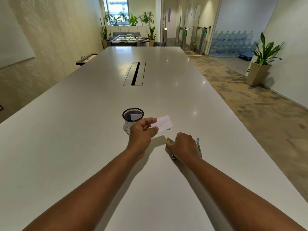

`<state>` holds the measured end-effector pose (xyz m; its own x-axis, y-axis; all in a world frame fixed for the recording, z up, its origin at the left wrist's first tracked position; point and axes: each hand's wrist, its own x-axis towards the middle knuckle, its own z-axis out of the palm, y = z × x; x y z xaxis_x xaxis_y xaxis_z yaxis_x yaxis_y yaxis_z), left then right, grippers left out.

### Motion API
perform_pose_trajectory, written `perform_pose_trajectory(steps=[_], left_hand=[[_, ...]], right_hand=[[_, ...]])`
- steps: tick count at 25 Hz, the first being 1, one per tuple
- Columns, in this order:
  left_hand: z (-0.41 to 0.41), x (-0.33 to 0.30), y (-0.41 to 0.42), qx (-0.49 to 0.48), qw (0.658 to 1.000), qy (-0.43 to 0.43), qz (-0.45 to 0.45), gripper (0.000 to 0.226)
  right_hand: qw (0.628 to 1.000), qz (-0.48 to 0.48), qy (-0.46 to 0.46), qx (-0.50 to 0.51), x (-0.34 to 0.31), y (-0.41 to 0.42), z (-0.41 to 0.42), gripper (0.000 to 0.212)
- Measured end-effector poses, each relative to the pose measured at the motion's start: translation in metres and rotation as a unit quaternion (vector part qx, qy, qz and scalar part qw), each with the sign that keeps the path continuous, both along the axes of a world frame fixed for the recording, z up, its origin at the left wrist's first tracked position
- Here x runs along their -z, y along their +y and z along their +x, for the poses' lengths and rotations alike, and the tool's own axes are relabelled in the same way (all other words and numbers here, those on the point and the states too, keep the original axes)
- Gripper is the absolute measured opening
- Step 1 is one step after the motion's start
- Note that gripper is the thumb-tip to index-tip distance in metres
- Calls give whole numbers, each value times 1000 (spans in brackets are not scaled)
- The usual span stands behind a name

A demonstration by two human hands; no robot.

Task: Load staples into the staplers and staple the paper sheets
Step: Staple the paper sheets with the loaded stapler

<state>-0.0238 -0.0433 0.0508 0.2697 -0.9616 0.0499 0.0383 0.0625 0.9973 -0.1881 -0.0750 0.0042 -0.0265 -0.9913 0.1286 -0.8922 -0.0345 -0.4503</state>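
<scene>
My left hand (141, 132) pinches a small white paper sheet (164, 123) between thumb and fingers, holding it just above the table. A blue item peeks out under the sheet's right corner. My right hand (182, 145) lies over a yellow stapler (170, 141) on the table, fingers curled down onto it; most of the stapler is hidden by the hand. A second, silver-blue stapler (199, 147) lies just right of that hand, untouched.
A black mesh cup (133, 115) with a white slip inside stands behind my left hand, a white paper cup partly hidden below it. The long white table (83, 130) has a cable slot (135, 74) at its middle. Floor drops off to the right.
</scene>
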Motion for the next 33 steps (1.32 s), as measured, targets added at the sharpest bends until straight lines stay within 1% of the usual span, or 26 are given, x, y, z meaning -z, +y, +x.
perform_pose_trajectory(steps=[2,6,8,10,11,12,14,17,18,19,21,22,23,24,26,27,28,29,30,33], left_hand=[[2,0,0,7,1000,-3,4,33],[2,-3,-3,11,1000,8,-1,33],[0,-5,-2,3,1000,9,-10,32],[-2,-6,-1,-3,1000,3,-17,29],[-4,-6,0,-4,1000,3,-18,28],[-5,-7,1,-4,1000,5,-18,27],[-9,-11,3,-5,1000,2,-21,25],[-12,-20,6,10,999,14,-41,21],[-12,-23,7,22,998,26,-52,17],[-13,-25,8,33,997,35,-62,16],[-14,-28,10,38,995,43,-77,19],[-14,-28,10,32,996,36,-80,22],[-15,-28,9,26,996,25,-77,26],[-16,-28,9,27,997,14,-68,31],[-18,-28,9,52,998,27,-33,40],[-18,-27,9,69,996,53,-22,40],[-19,-27,9,83,993,79,-22,37],[-20,-28,9,85,991,95,-28,33],[-20,-30,10,79,991,99,-33,29],[-19,-36,9,59,993,94,-33,20]], right_hand=[[1000,6,11,-5,2,0,2,42],[1000,9,2,-11,-3,1,-1,50],[999,-38,-17,-6,-12,6,-4,56],[991,-127,-42,-32,-22,13,-4,67],[981,-180,-38,-62,-27,17,-3,67],[968,-231,-26,-91,-32,20,0,62],[943,-307,-3,-129,-40,24,3,45],[914,-366,3,-174,-47,27,3,20],[914,-362,-19,-179,-50,29,3,17],[923,-340,-62,-170,-54,31,4,14],[944,-255,-182,-105,-60,35,7,12],[947,-203,-242,-64,-63,35,8,12],[940,-153,-305,-33,-66,35,8,10],[919,-102,-380,-14,-70,35,7,8],[844,-1,-536,-11,-79,37,6,5],[808,39,-587,-18,-84,39,6,9],[784,69,-616,-24,-86,41,6,14],[769,91,-631,-32,-88,43,5,18],[763,107,-636,-38,-90,45,4,19],[765,113,-634,-29,-91,46,-2,15]])
